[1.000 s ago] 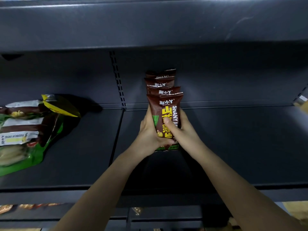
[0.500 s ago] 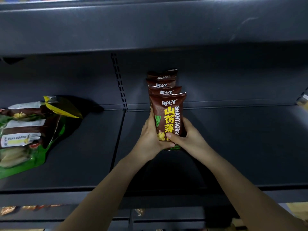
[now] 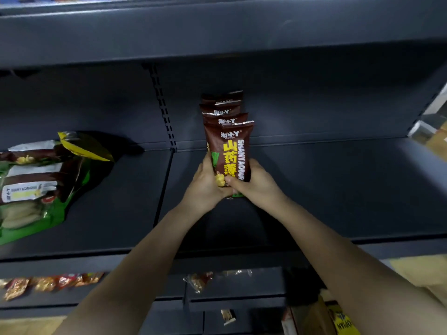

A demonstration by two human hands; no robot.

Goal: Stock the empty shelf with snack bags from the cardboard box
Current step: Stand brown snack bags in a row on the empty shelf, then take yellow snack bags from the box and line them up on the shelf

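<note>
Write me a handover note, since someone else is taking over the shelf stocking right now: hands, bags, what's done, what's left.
Left hand and right hand: both grip the base of the front brown snack bag, standing upright.
Behind it three more brown bags stand in a row toward the back of the shelf.
A heap of bags lies at the shelf's left end.
Done: one row of four started.
Left: release the front bag, fill the bare shelf around it. The cardboard box is at bottom right, partly visible.

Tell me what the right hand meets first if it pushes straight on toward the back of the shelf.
The right hand already grips the front bag; pushed on, that bag likely meets the bags behind, then the back panel. Depth is unclear.
</note>
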